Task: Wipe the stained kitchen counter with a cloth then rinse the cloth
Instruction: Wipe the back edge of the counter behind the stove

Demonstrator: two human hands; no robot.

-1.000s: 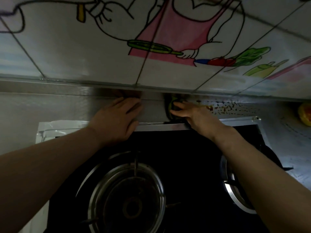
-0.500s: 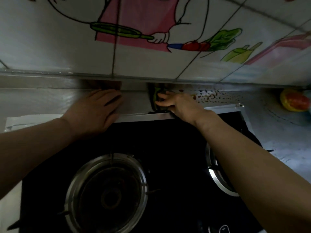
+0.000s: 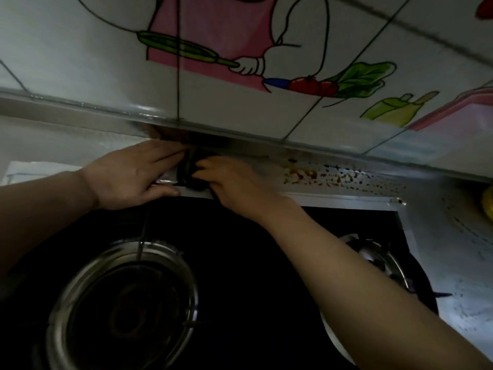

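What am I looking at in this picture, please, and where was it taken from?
No machine here: a person wears a camera on the head, looking down at both bare hands. Below lies a black gas stove; behind it runs a grey counter under cartoon wall tiles. The left hand rests flat at the stove's back edge. The right hand holds a dark cloth against the counter. Reddish-brown stains lie to its right, not yet wiped.

cloth (image 3: 190,170): mostly hidden under right hand (image 3: 234,182), colour unreadable | its fingers (image 3: 206,166): blurred, grip unclear | right burner (image 3: 373,256): half behind right forearm (image 3: 333,263) | yellow object (image 3: 488,205), counter (image 3: 440,236) right end: cut by frame edge
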